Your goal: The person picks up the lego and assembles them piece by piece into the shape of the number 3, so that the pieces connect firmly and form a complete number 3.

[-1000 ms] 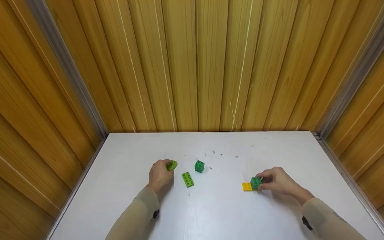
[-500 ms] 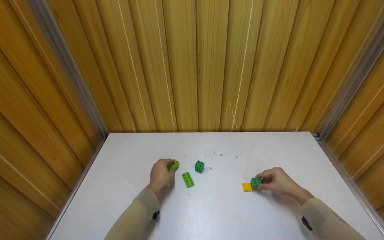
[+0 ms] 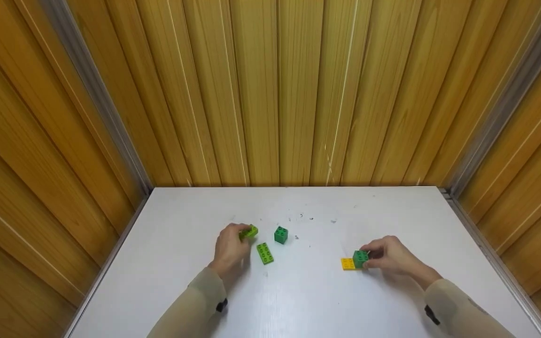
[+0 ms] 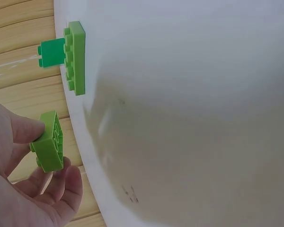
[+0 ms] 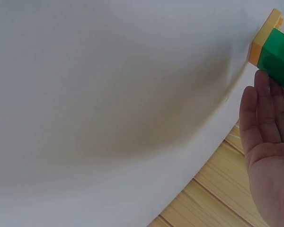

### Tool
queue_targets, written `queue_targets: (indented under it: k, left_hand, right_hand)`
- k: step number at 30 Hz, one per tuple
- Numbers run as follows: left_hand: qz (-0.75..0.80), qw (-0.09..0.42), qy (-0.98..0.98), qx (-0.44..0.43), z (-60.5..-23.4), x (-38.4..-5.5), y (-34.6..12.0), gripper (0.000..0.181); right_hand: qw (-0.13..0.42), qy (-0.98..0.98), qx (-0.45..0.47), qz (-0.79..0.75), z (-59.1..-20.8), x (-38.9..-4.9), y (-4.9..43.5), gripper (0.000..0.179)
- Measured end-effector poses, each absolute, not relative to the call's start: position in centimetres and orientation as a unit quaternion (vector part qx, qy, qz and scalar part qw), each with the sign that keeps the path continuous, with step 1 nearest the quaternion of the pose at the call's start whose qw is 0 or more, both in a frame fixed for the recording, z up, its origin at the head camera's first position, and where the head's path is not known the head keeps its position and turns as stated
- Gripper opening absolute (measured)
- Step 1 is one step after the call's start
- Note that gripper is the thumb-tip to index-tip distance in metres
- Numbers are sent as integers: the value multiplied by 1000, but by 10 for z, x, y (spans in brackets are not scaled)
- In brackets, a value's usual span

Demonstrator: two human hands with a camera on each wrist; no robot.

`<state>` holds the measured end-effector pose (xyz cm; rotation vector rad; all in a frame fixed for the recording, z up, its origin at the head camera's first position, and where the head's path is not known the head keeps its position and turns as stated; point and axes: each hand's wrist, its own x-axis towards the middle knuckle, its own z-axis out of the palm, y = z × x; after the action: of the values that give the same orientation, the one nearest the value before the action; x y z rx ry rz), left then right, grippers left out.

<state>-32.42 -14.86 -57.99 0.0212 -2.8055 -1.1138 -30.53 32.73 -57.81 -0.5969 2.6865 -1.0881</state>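
Between thumb and fingers my left hand [image 3: 231,249] pinches a lime-green toy brick [image 4: 49,144], raised off the table with its hollow underside showing in the left wrist view. Just right of that hand, a second lime-green brick [image 3: 265,253] lies flat, studs up. Behind it stands a dark green square brick [image 3: 281,234]. My right hand [image 3: 390,255] grips another dark green square brick [image 3: 360,258], which sits on the right part of a flat yellow brick [image 3: 347,264]. Its fingertips partly cover the dark green brick in the right wrist view.
All of this is on a white table [image 3: 298,300] with small dark marks towards the back. Wood-patterned panels [image 3: 294,94] enclose it at the back and both sides, with grey metal strips [image 3: 104,108] at the corners.
My left hand has shifted slightly to the right with the lime-green brick, which has turned a little in the fingers. The right hand and its bricks have stayed put.
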Motion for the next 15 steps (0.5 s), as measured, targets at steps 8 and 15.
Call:
queue_targets:
  k: [8,15]
  left_hand:
    - [-384,54,-922,-10,-571,-318,-136,36]
    - [-387,66,-918,-64,-567,-314,-124,32]
  right_hand:
    - [100,907,-185,-364,-578,-306,327,37]
    - [106,908,-170,-368,-579,-306,327,37]
